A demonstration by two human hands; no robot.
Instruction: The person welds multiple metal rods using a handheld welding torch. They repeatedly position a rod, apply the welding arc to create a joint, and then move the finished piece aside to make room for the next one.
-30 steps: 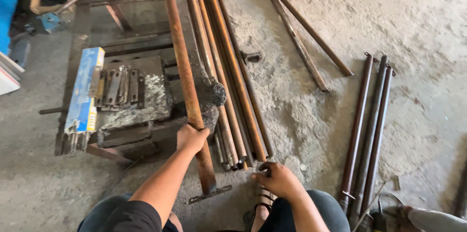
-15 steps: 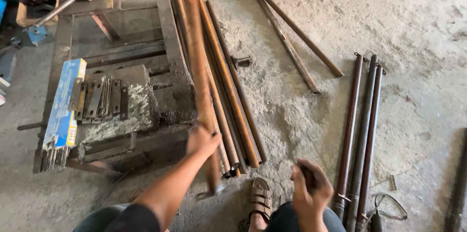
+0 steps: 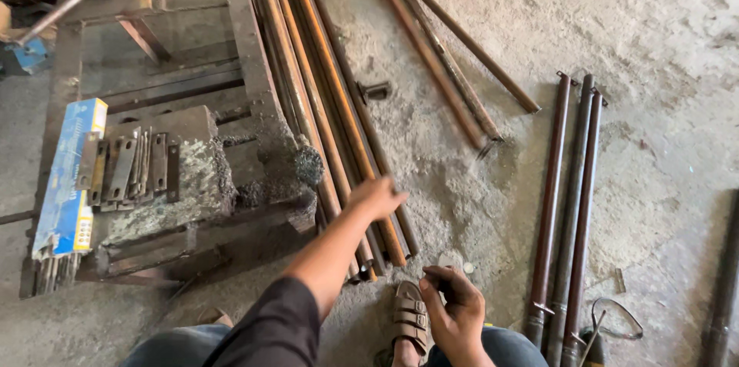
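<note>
And the rusty pipe is down: half a second back the left hand (image 3: pixel 377 196) had it gripped and standing up off the floor, now that hand is released, fingers spread flat, resting on the bundle of rusty pipes (image 3: pixel 339 120) lying on the concrete floor (image 3: pixel 654 20). I cannot tell which pipe of the bundle it was. The bundle runs from 12 o'clock down towards the sandalled foot (image 3: pixel 409 319), and the left hand sits on its near end. The right hand (image 3: pixel 454 309) has shifted too; before it was raised with fingers curled, now it hovers low at 5 o'clock just beside the foot, loosely curled, and whether it pinches anything I cannot tell. Out at 3 o'clock lie 3 dark rods (image 3: pixel 570 205) side by side, unmoved. Up at 1 o'clock, 3 more long pipes (image 3: pixel 446 51) lie slanted, well apart from the bundle. At 9 o'clock stands the low metal frame (image 3: pixel 246 67) serving as a worktop, with a rough concrete block (image 3: pixel 200 174) on it. On that block lies a row of flat metal plates (image 3: pixel 131 167). Beside them a blue carton (image 3: pixel 65 182) lies open at its near end, thin grey rods (image 3: pixel 54 271) poking out of it.
</note>
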